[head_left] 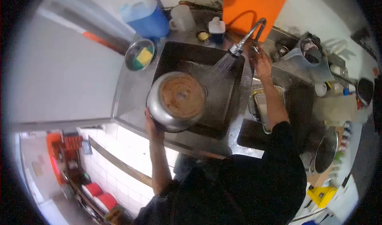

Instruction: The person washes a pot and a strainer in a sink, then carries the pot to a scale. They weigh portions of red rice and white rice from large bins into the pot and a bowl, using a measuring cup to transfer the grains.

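Note:
My left hand (152, 126) grips the lower left side of a round steel pot (159, 105), its fingers partly hidden beneath. A brown-stained round face of the pot turns up toward me, over the left part of the sink (217, 105). Water sprays from the chrome faucet head (235, 50) down into the basin, to the right of the pot. At the base of the faucet, my right hand (262, 66) closes on the tap handle (256, 49); its fingertips are only partly visible.
A steel bowl with a yellow-green sponge (144, 57) stands left of the sink. Behind are a blue liquid jug (149, 22), a white jug (183, 19), a small bottle (217, 28) and an orange cutting board (248, 8). Metal trays (260, 105) lie under my right forearm.

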The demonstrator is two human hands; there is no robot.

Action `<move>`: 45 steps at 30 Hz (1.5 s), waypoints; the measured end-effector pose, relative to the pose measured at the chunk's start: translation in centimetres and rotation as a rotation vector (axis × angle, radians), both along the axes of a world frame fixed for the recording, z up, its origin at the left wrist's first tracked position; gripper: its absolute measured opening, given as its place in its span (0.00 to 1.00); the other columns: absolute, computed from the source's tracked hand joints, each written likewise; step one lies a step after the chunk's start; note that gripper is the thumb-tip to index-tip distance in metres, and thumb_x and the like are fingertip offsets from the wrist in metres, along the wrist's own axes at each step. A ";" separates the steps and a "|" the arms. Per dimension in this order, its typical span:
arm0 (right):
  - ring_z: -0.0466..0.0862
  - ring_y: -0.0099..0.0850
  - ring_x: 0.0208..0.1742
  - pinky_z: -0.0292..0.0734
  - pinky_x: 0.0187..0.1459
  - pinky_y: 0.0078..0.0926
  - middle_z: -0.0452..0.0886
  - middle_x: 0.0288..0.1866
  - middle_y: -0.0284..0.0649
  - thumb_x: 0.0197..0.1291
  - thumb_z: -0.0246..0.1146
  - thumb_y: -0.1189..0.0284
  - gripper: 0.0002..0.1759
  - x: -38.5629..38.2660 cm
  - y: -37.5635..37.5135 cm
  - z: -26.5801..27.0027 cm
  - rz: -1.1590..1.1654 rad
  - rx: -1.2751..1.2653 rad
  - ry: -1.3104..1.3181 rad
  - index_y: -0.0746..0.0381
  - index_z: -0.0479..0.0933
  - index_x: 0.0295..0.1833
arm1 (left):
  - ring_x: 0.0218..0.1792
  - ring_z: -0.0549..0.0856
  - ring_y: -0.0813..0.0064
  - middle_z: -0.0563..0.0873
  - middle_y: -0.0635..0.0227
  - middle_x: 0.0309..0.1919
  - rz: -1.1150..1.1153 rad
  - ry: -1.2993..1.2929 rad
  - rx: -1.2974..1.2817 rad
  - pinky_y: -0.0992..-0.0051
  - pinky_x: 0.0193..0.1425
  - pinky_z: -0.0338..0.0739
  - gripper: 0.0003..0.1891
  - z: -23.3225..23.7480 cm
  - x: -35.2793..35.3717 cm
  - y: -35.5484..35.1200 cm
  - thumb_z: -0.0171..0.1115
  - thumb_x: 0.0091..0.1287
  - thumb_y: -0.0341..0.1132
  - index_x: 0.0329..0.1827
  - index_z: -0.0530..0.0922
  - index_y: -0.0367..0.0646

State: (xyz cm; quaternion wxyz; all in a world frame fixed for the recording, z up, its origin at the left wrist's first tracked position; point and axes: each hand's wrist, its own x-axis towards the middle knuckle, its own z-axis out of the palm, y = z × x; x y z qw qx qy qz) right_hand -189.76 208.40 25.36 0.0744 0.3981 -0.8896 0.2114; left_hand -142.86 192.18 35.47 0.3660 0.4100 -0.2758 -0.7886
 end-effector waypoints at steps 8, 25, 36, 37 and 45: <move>0.77 0.49 0.57 0.72 0.58 0.44 0.74 0.61 0.52 0.61 0.59 0.60 0.25 1.1 -0.9 1.9 0.105 0.094 0.142 0.64 0.73 0.59 | 0.59 0.77 0.65 0.77 0.56 0.59 0.350 -0.042 -0.103 0.66 0.64 0.72 0.26 4.2 7.4 0.3 0.42 0.77 0.47 0.65 0.68 0.34; 0.79 0.41 0.50 0.76 0.46 0.36 0.77 0.51 0.48 0.72 0.52 0.56 0.26 17.2 -2.9 -2.8 0.218 -0.662 -0.486 0.65 0.66 0.63 | 0.62 0.76 0.64 0.75 0.57 0.62 1.044 0.157 -0.200 0.62 0.65 0.72 0.28 0.9 30.6 10.3 0.45 0.74 0.53 0.69 0.66 0.41; 0.71 0.40 0.62 0.64 0.63 0.39 0.67 0.64 0.48 0.72 0.46 0.57 0.26 56.7 -9.2 -2.3 0.489 -0.260 -1.946 0.62 0.65 0.66 | 0.42 0.81 0.73 0.85 0.62 0.41 0.073 -0.294 -0.481 0.68 0.45 0.75 0.23 4.1 30.5 2.9 0.62 0.67 0.51 0.49 0.81 0.37; 0.71 0.40 0.60 0.65 0.62 0.39 0.68 0.63 0.49 0.71 0.47 0.57 0.25 58.4 -9.6 -3.3 0.473 -0.169 -1.892 0.62 0.66 0.66 | 0.40 0.81 0.74 0.86 0.62 0.37 0.067 -0.298 -0.742 0.67 0.44 0.76 0.23 3.5 30.5 2.6 0.64 0.65 0.51 0.48 0.81 0.36; 0.76 0.39 0.50 0.72 0.51 0.39 0.73 0.55 0.50 0.69 0.52 0.58 0.23 66.8 -11.6 -15.7 0.358 0.532 -1.477 0.64 0.69 0.60 | 0.38 0.85 0.50 0.86 0.53 0.34 -0.296 -1.132 -0.897 0.51 0.40 0.79 0.17 -1.9 46.4 -1.8 0.61 0.61 0.48 0.50 0.79 0.52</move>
